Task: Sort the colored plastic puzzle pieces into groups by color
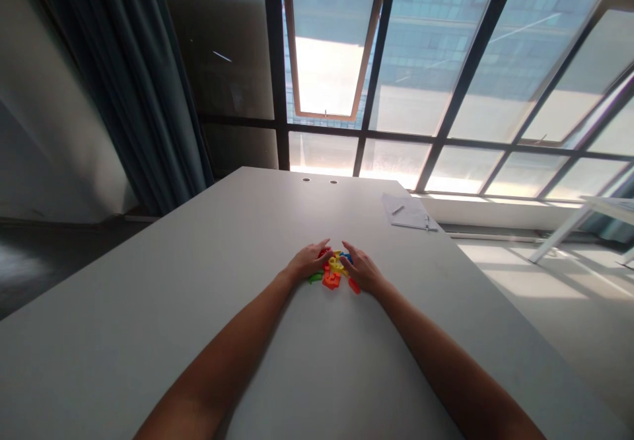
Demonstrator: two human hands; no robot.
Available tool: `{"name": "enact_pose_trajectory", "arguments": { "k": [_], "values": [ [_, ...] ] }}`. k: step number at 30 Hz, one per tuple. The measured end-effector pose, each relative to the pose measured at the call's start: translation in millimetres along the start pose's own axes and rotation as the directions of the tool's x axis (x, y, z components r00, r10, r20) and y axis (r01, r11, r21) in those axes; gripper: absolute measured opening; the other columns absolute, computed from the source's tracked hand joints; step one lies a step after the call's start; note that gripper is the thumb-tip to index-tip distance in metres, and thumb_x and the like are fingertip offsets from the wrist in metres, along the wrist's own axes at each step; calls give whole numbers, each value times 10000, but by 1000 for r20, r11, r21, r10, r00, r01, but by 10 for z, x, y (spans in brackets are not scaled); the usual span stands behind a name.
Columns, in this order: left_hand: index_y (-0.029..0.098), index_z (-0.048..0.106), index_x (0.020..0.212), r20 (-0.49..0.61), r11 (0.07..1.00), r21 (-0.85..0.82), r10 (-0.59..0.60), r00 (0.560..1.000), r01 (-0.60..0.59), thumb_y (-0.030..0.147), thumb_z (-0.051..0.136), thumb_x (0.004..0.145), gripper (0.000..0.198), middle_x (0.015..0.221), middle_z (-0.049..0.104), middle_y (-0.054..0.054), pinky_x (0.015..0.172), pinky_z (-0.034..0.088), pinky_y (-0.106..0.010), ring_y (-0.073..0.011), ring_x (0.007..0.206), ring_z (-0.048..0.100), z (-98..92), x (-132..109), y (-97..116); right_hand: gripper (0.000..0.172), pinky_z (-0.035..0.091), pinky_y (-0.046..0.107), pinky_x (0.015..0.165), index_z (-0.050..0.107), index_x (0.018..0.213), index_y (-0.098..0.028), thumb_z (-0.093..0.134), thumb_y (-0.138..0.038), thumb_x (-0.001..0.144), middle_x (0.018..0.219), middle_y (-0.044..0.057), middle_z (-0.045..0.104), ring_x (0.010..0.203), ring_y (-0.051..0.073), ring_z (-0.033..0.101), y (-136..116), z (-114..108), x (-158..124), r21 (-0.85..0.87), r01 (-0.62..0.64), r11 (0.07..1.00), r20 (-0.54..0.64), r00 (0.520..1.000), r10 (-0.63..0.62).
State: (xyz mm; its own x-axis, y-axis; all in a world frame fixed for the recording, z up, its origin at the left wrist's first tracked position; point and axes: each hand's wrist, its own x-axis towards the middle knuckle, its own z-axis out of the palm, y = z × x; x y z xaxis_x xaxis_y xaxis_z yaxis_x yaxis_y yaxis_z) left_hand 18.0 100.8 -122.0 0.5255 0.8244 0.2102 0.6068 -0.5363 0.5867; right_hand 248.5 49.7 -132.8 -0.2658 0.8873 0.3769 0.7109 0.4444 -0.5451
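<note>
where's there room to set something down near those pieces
Bare tabletop lies between the left forearm and right forearm, and between the colored plastic pieces and the papers. It's crowded at the pieces, under the left hand and right hand.

A small cluster of flat, bright plastic pieces point(333, 269) lies in a loose heap on the pale grey table point(198, 261). They look like interlocking puzzle or building shapes, though their exact outlines are too small to tell. A notched orange piece point(331, 281) sits at the front, with a yellow piece point(335, 264) overlapping the middle. A blue piece point(345, 257) and a red piece point(324, 252) lie at the back. A green bar point(316, 277) lies out to the left, and a red bar point(353, 285) slants at the right. The left hand point(310, 261) and right hand point(361, 269) rest on either side, fingertips reaching the heap.
</note>
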Motion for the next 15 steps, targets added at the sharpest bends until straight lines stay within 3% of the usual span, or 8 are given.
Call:
{"name": "enact_pose_trajectory", "arguments": {
  "k": [4, 8, 11, 15],
  "values": [
    [157, 460, 1527, -10, 998, -12, -57, 998, 57, 649, 112, 1020, 788, 1367, 670, -117, 1158, 421, -405, -259, 1323, 589, -185, 8, -70, 681, 345, 516, 1199, 445, 1529, -153, 388, -601, 1020, 1507, 189, 532, 1431, 315, 469, -232, 204, -31, 9, 23, 1000, 19, 1000, -23],
    [146, 593, 1419, 43, 998, 54, -35, 998, 33, 722, 122, 992, 858, 1439, 617, -107, 1179, 391, -393, -287, 1359, 551, -424, -46, -104, 623, 452, 452, 1129, 446, 1526, -228, 317, -592, 1038, 1495, 121, 565, 1374, 274, 544, -333, 272, 1, 248, -27, 968, -59, 997, 43],
    [170, 483, 1520, 51, 984, 175, -55, 997, 45, 791, 229, 953, 878, 1570, 472, -122, 1220, 312, -443, -314, 1462, 425, -410, -100, -24, 576, 501, 418, 1061, 520, 1451, -236, 301, -577, 1041, 1384, 101, 662, 1289, 259, 616, -192, 181, 72, 392, -36, 919, -229, 964, 135],
    [290, 384, 1581, 195, 939, 344, -94, 976, 22, 844, 300, 905, 878, 1648, 333, -124, 1222, 238, -550, -360, 1529, 284, -196, -131, 173, 598, 527, 404, 969, 597, 1316, -185, 276, -595, 1021, 1217, 140, 742, 1138, 263, 695, 188, 19, 149, 345, -167, 923, -359, 886, 295]
  ]
}}
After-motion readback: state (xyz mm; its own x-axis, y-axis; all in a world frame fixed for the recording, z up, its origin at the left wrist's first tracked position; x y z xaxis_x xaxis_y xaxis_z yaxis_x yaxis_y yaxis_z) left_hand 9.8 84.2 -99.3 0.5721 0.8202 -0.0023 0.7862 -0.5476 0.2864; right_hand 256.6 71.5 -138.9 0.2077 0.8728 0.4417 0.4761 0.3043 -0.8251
